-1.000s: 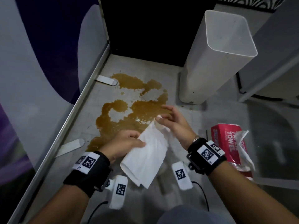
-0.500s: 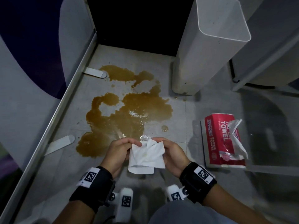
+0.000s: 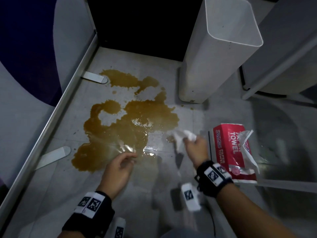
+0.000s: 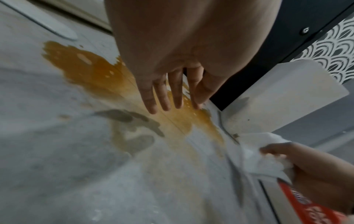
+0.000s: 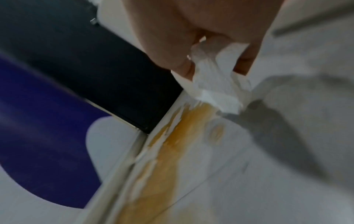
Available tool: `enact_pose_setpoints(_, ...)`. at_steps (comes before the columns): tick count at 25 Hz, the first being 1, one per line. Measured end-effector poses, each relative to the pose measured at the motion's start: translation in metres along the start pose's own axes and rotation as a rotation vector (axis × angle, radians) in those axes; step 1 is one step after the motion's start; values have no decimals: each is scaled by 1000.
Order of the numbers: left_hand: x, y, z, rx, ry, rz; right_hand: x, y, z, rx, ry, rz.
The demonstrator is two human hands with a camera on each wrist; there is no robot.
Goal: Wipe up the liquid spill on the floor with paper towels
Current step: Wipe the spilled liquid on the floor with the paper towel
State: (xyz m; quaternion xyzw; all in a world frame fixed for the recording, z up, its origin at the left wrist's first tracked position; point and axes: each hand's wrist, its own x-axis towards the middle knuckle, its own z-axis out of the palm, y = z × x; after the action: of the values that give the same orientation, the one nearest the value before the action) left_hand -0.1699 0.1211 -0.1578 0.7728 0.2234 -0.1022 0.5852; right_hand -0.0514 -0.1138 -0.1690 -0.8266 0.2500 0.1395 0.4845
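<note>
My right hand [image 3: 195, 148] grips a crumpled white paper towel [image 3: 182, 136], fingers [image 5: 184, 66] curled round it, just above the grey floor [image 3: 154, 186]. My left hand [image 3: 118, 169] holds nothing, fingers [image 4: 162, 97] loosely extended above the brown spill [image 3: 127, 122]. The spill lies at 10 o'clock from the towel. The red paper towel pack [image 3: 229, 152] lies at 3 o'clock, and the white bin [image 3: 214, 54] stands at 12 o'clock.

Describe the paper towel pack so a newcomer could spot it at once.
Start at the tall white bin standing at the far side of the brown spill. Nearer the person and to the right, the paper towel pack lies on the floor beside the right hand. It is the only red thing there, lettered in white.
</note>
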Motion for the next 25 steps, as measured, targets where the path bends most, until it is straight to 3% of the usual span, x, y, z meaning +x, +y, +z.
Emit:
enact_pose_setpoints(2, 3, -24, -24, 67, 75, -40, 44, -20, -13, -148, 217, -240)
enact_pose_setpoints(4, 1, -47, -48, 144, 172, -74, 91, -28, -17, -200, 267, -309)
enact_pose_setpoints(7, -9, -82, -82, 390, 348, -57, 139, -20, 4, -561, 174, -260)
enact_pose_setpoints(9, -15, -106, -97, 497, 388, -140, 148, -11, 25, -727, 86, -223)
enact_pose_setpoints(13, -26, -131, -101, 598, 347, -277, 152, -10, 31, -800, -4, -310)
enact_pose_setpoints(16, -28, -136, -95, 658, 251, -397, 149, -11, 39, -816, -150, -488)
enact_pose_setpoints(19, -26, -130, -92, 638, 212, -416, 138, -12, 56, -817, -254, -644)
enact_pose_setpoints(25, -23, -138, -91, 648, 194, -394, 100, 12, 35, -849, -362, -727)
